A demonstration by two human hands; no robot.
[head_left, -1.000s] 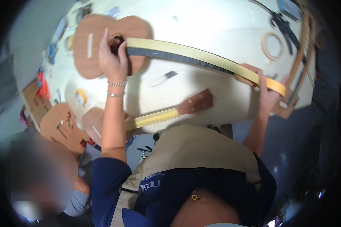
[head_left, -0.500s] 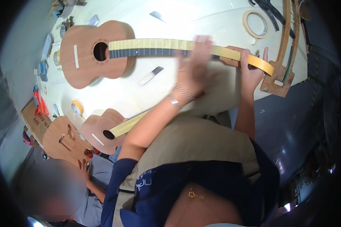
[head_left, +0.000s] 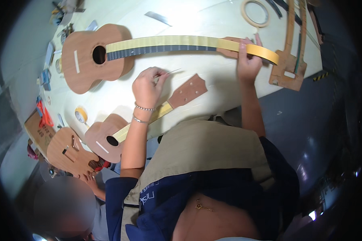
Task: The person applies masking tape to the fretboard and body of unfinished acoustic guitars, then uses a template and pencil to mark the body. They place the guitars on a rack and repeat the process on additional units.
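A small wooden guitar [head_left: 118, 66] lies across the table, its neck pointing right. Pale yellow masking tape [head_left: 161, 40] runs along the far side of its dark fretboard [head_left: 161, 49]. At the headstock [head_left: 228, 46], my right hand [head_left: 250, 66] has its fingers around a yellow tape roll [head_left: 265, 53], still joined to the strip. My left hand [head_left: 146, 86] is closed on a thin flat blade [head_left: 173, 72], seen nearly edge-on, just nearer to me than the neck. Beneath my left wrist, a second small guitar [head_left: 102, 136] with a taped neck lies at an angle.
A beige tape roll [head_left: 255, 13] and a wooden neck-shaped frame [head_left: 287, 72] occupy the right side. Another flat blade [head_left: 157, 17] lies beyond the guitar. At lower left are a wooden guitar body [head_left: 66, 150], a smaller tape roll [head_left: 81, 115] and another person's hand [head_left: 88, 180].
My left hand has left the taped neck, moved left and picked the flat blade up off the table. My right hand stays at the headstock with the roll. The whole view has shifted slightly.
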